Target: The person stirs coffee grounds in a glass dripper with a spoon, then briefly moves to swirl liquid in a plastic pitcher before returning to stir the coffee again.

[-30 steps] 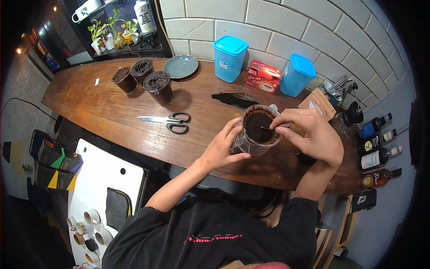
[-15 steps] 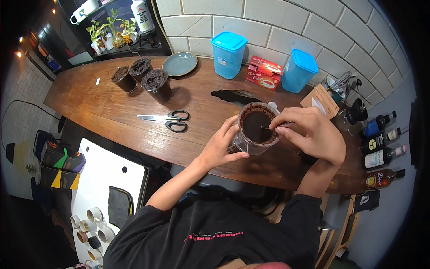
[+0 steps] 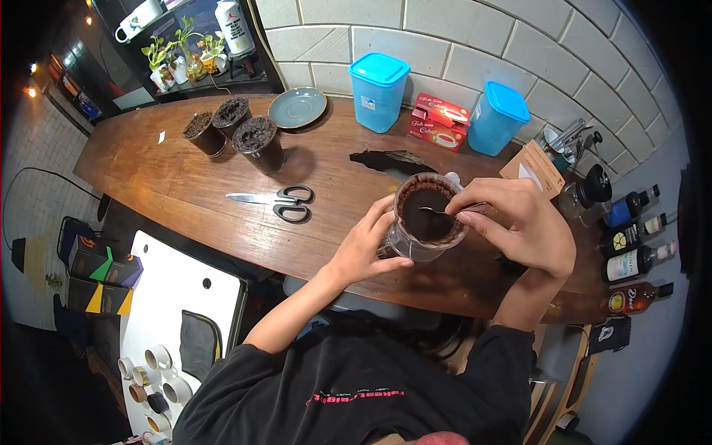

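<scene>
A clear coffee dripper [image 3: 400, 222] holds dark liquid, with wet grounds clinging around its inner wall. Below it, part of a glass vessel [image 3: 415, 251] shows. My left hand [image 3: 365, 245] is closed around the dripper's left side, fingers at the back and thumb at the front. Between the thumb and fingertips of my right hand [image 3: 512, 222] is a thin metal spoon [image 3: 437, 211], its tip over the dark liquid. To the left lie black-handled scissors [image 3: 274, 199], apart from both hands. Behind the dripper is a dark, ragged-edged patch [image 3: 389, 158] on the wooden counter [image 3: 330, 222].
Several glasses of dark grounds [image 3: 259, 142] stand at the back left, near a grey plate [image 3: 297, 108]. Blue-lidded containers [image 3: 379, 93] and a red tea box [image 3: 437, 122] line the wall. Bottles [image 3: 630, 261] and a coffee grinder [image 3: 586, 189] stand at right.
My right hand has lifted and tilted the spoon slightly, so more of it shows over the liquid. My left hand keeps its hold on the dripper.
</scene>
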A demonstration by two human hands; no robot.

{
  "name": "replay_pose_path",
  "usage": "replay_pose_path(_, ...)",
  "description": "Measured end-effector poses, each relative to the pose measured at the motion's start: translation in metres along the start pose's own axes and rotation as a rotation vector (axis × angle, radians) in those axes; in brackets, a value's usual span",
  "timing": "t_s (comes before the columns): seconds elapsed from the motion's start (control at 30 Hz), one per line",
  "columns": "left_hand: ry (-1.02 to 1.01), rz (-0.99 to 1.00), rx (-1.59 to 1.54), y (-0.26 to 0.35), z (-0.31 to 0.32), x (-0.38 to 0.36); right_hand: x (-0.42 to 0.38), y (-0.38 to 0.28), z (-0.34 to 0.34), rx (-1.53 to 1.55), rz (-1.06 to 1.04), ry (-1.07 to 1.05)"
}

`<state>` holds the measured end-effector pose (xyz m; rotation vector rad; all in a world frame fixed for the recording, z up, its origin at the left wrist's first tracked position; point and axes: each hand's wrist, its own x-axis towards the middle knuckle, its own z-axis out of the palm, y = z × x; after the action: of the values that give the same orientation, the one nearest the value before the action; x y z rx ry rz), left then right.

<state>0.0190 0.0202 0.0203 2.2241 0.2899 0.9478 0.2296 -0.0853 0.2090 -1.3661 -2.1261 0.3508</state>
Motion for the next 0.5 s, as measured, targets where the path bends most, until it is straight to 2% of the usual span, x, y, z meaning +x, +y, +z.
replay_pose_path(0.37,0.004,0.008,0.018,-0.0021,0.0009,-0.0015,0.0017,0.0062,0.0003,0.093,-0.077,0.086)
replay_pose_path(0.5,0.007,0.005,0.019,-0.0032,0.0022,-0.0016,0.0028,0.005,0.001,0.048,-0.021,0.054)
